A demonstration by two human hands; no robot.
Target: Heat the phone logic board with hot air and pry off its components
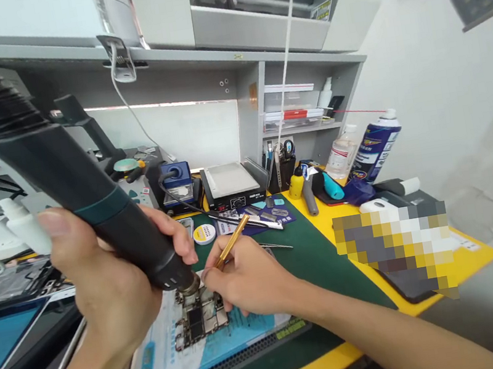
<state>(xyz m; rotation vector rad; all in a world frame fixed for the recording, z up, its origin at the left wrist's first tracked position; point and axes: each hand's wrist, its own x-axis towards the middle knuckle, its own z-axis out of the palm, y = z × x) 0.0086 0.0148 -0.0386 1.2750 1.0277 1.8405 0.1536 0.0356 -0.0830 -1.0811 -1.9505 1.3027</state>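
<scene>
My left hand (112,280) is wrapped round the black body of a hot air gun (71,175), whose metal nozzle (190,285) points down at a circuit board (199,320). The board lies on a blue and white mat (171,358). My right hand (247,278) pinches gold-coloured tweezers (232,241), their tip down at the board right beside the nozzle. The tweezers' tip itself is hidden by my fingers.
A green work mat (314,255) covers a yellow bench (468,255). Behind stand a soldering station (179,186), a hot plate (232,183), a tool cup (283,163), a spray can (377,142) and a plastic bottle (342,154). Silver tweezers (275,246) lie close by. Phone parts (7,297) crowd the left.
</scene>
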